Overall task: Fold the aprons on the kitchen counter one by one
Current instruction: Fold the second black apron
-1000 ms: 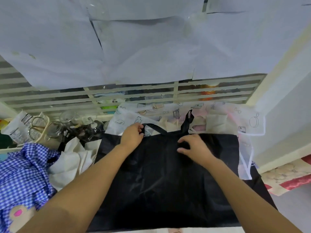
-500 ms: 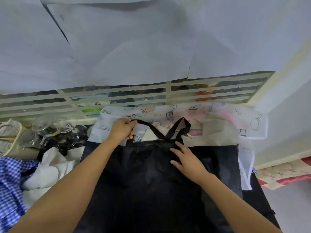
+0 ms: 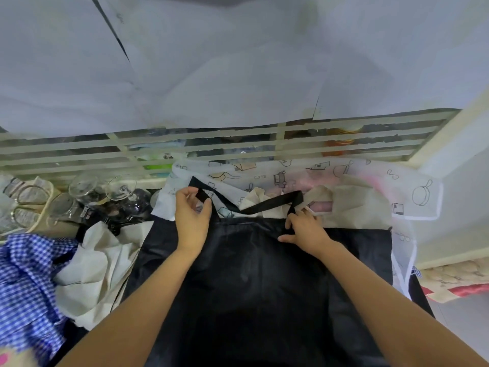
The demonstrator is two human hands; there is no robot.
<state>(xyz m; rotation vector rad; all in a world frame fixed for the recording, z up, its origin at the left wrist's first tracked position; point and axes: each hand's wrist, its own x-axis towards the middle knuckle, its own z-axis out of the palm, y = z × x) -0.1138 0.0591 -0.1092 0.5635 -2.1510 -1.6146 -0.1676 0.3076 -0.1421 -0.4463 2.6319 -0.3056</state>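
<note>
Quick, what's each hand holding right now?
Left hand: pinches the neck strap of the black apron, left end.
Right hand: grips the same strap, right end.

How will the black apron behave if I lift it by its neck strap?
Probably floppy: the black apron lies flat with soft creases, and its neck strap sags beyond the left hand gripping it. Likely light and somewhat slippery, judging by its thin, faintly shiny fabric.

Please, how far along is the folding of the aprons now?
Done: no folded apron shows. In hand: the black apron lies spread; left hand and right hand hold its neck strap. Left: the checked apron, cream cloth and printed apron, unfolded.
</note>
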